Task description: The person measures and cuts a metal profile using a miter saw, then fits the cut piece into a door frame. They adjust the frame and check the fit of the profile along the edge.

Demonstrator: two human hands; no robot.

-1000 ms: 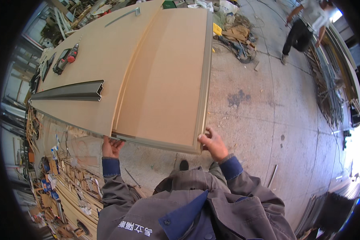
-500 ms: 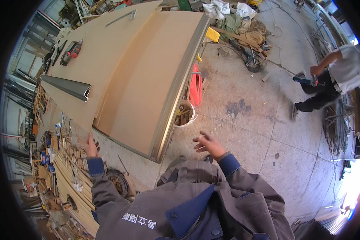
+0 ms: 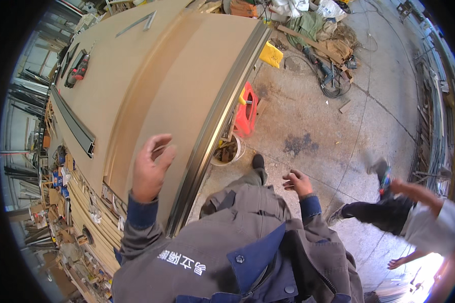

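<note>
A large tan board (image 3: pixel 182 86) with a metal edge strip (image 3: pixel 215 118) lies on the workbench (image 3: pixel 111 60) in front of me. My left hand (image 3: pixel 149 169) hovers open over the near end of the board, fingers spread, holding nothing. My right hand (image 3: pixel 298 183) hangs loosely at my side above the concrete floor, fingers curled and empty, well off the board's edge. My grey and blue jacket fills the lower middle of the view.
A dark metal profile (image 3: pixel 76 123) and a red power tool (image 3: pixel 78 70) lie on the bench's left part. A red stool (image 3: pixel 246 110) and a white bucket (image 3: pixel 227 151) stand beside the bench. Another person (image 3: pixel 414 212) crouches at the right. Cables and scraps litter the far floor.
Both hands have let go of the board's near edge. My left hand has risen over the board, my right has dropped to my side. The other person has come closer on the right.
</note>
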